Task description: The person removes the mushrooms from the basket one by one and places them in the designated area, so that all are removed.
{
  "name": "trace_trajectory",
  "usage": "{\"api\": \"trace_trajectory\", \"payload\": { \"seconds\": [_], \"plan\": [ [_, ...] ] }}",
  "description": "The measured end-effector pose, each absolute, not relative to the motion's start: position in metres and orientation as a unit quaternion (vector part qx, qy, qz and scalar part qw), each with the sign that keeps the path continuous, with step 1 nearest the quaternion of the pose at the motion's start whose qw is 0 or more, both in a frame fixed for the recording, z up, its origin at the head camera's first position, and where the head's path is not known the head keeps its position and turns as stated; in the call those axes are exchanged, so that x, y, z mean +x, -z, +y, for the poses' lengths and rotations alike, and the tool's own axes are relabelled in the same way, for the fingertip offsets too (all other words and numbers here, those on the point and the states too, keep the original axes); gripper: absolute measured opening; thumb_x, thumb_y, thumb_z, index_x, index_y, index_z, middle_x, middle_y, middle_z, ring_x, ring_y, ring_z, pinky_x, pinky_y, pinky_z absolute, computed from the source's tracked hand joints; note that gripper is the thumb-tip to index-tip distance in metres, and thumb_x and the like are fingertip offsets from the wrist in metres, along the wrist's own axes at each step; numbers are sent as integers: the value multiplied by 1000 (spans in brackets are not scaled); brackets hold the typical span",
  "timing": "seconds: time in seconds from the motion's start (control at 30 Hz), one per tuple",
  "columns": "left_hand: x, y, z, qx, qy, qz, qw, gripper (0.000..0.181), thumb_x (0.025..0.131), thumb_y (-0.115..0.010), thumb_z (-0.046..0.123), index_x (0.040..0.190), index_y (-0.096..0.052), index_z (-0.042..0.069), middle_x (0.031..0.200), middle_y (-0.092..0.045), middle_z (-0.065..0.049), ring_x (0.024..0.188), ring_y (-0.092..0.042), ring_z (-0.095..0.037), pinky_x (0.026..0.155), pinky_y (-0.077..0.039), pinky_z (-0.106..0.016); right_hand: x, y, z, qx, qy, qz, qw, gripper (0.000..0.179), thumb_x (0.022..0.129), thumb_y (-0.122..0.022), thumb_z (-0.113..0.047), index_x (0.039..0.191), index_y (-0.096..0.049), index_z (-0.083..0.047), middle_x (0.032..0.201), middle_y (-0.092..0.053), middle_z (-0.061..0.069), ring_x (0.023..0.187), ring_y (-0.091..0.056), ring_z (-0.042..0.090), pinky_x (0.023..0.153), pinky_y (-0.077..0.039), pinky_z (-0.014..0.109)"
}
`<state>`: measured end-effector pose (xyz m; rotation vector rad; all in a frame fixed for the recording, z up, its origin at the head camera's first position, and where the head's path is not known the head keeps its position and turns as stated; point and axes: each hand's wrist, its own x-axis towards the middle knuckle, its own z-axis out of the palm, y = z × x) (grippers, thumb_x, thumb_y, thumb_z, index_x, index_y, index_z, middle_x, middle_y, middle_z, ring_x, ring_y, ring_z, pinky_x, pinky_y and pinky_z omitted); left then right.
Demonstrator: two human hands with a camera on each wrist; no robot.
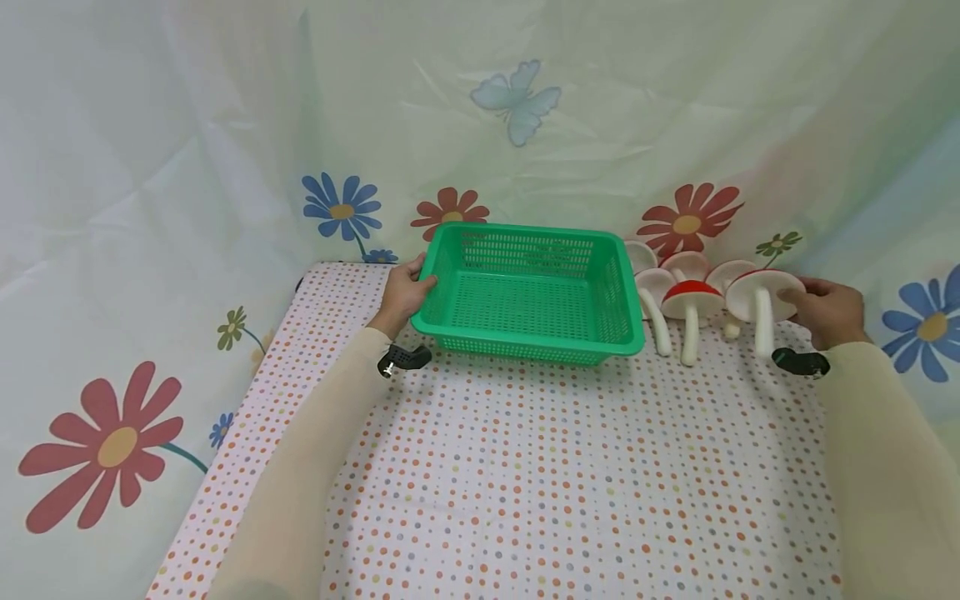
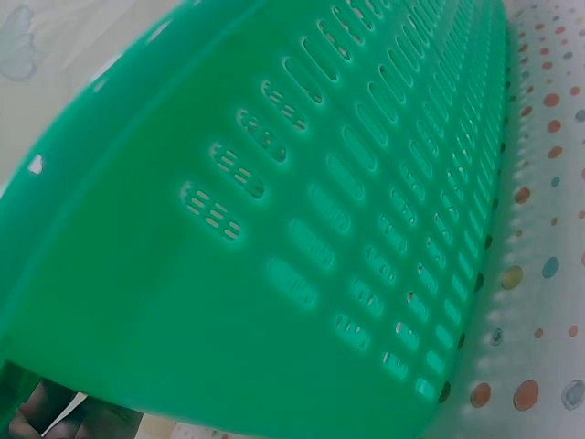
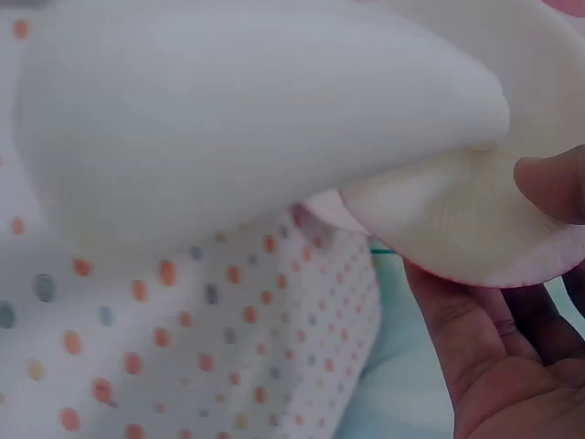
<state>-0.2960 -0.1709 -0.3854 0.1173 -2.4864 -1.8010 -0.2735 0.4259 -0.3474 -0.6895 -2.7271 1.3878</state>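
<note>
A green plastic basket (image 1: 523, 340) with slotted walls stands on the table, nothing inside it. My left hand (image 1: 406, 293) grips its left rim, thumb over the edge. In the left wrist view the basket wall (image 2: 155, 311) fills most of the frame, and only a bit of the fingers (image 2: 96, 424) shows low at the left. On the far right my right hand (image 1: 831, 312) pinches the cap edge of a toy mushroom (image 1: 763, 321), red on top with a white underside and stem. The right wrist view shows the thumb (image 3: 554, 187) on the pale underside.
Several more red-capped toy mushrooms (image 1: 691, 312) lie between the basket and my right hand, touching or overlapping. A dotted cloth (image 1: 510, 467) covers the table. Behind it hangs a curtain (image 1: 570, 167) printed with flowers and a butterfly.
</note>
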Motion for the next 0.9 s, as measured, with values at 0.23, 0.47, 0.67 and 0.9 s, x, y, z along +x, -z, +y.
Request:
{"api": "trace_trajectory", "payload": {
  "seconds": [0.23,0.47,0.67,0.9],
  "plan": [
    [-295,383,-171,38,587,-808,30,58,90,-57,15,143,-33,15,143,-42,0,121,-52,-19,90,-50,-37,-269,366,425,-245,-417,-875,25,72,89,-47,-46,143,-31,-1,112,-48,8,71,-47,0,67,-53,23],
    [-295,384,-171,45,576,-815,32,58,90,-58,16,143,-34,17,139,-47,-5,122,-51,-18,93,-48,-37,-266,378,423,-268,-397,-877,45,67,89,-47,-43,142,-33,-4,103,-46,1,81,-44,12,60,-45,18],
    [-296,385,-171,45,575,-816,34,59,90,-58,16,143,-33,18,140,-46,-4,124,-49,-18,94,-47,-36,-270,383,423,-262,-412,-873,6,72,90,-44,-43,145,-23,-1,124,-40,18,95,-43,22,72,-43,25],
    [-296,384,-170,43,580,-813,36,59,90,-58,16,144,-33,17,139,-47,-5,125,-48,-17,94,-47,-36,-268,384,427,-262,-439,-860,3,74,89,-48,-45,148,-21,-10,142,-30,17,101,-42,19,84,-44,31]
  ]
}}
